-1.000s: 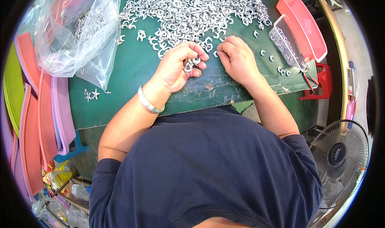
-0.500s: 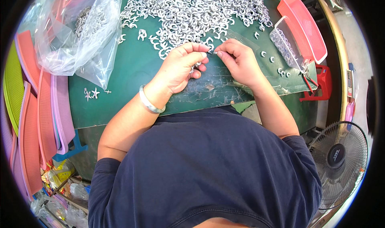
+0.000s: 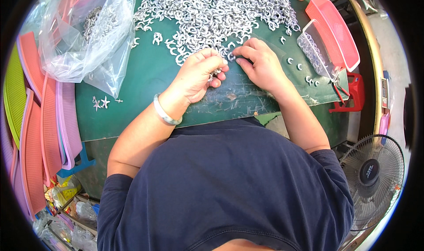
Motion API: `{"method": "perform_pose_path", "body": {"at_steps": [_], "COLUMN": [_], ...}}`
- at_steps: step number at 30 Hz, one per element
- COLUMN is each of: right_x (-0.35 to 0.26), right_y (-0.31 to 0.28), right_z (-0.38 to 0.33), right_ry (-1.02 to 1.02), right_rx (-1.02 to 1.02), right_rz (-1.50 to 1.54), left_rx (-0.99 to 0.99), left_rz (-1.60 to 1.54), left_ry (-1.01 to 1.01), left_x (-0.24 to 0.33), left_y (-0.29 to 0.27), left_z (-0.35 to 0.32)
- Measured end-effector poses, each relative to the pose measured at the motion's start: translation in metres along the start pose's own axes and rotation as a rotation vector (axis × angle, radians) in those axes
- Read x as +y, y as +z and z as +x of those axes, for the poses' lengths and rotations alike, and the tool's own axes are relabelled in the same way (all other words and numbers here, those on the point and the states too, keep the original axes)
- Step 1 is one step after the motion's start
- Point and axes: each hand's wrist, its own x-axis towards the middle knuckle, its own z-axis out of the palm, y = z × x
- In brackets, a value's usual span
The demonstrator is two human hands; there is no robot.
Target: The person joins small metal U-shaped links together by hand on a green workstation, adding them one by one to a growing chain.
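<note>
Two hands are seen at the near edge of a pile of small silver clips (image 3: 212,12) on a green desk (image 3: 141,74). Since a second ago, the left hand (image 3: 198,74), curled around several clips, and the right hand (image 3: 260,65), fingertips pinching one clip, have been moved up to the pile, suggesting more clips being gathered.

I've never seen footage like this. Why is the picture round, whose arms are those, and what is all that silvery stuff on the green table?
The camera sits on a person's head and looks down, so its wide lens bends everything into a circle. The arms are that person's own. On the green table lies a big heap of small C-shaped metal clips. The left hand, with a pale bangle on its wrist, is curled around a few clips. The right hand pinches at a clip at the heap's edge. A clear plastic bag lies at left, a pink basket at right, and a fan stands on the floor.
</note>
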Motion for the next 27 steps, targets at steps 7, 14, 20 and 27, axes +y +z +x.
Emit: {"method": "perform_pose_path", "body": {"at_steps": [7, 14, 20, 27], "right_x": [-0.004, -0.003, 0.001, -0.01], "right_y": [-0.01, -0.002, 0.001, -0.011], "right_z": [-0.002, 0.0, 0.0, 0.005], "right_ry": [0.081, -0.094, -0.007, 0.611], "right_rx": [-0.06, -0.049, 0.037, -0.082], "right_rz": [0.038, -0.167, -0.117, 0.957], "left_rx": [0.018, -0.018, -0.064, -0.009], "left_rz": [-0.1, -0.135, -0.18, -0.166], "left_ry": [0.072, 0.119, 0.145, 0.124], "left_x": [0.002, 0.0, -0.001, -0.001], "left_y": [-0.003, -0.007, -0.009, -0.005], "left_z": [-0.001, 0.001, 0.003, 0.004]}}
